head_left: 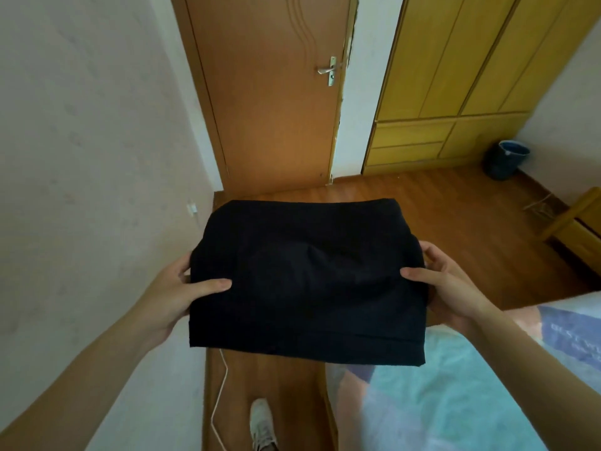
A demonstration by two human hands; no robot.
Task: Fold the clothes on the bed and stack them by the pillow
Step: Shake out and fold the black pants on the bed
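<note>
Between the two hands, lifted clear of the bed (pixel 455 402), hangs a folded black garment (pixel 302 281), squared into a thick rectangle. The left hand (pixel 182 288) grips its left edge, thumb pressed on top and fingers curled underneath; the right hand (pixel 445 281) holds the right edge the same way. The folding of this piece looks finished, so the step in hand is the carry to the stack.

No pillow shows in this view, and the person faces the door (pixel 270 92) and the wardrobe (pixel 455 76), with the bed at lower right. The next move therefore calls for turning toward the pillow end, keeping both grips level so the layers do not slide apart, then lowering the garment flat.

A pale garment with a blue printed panel (pixel 572 333) lies on the light turquoise bedding, apparently still to be folded. On the wooden floor a white cable (pixel 221 395) trails beside a white shoe (pixel 263 424), something to trip on in the narrow gap between bed and wall. A dark blue bin (pixel 507 161) stands well apart by the wardrobe.
</note>
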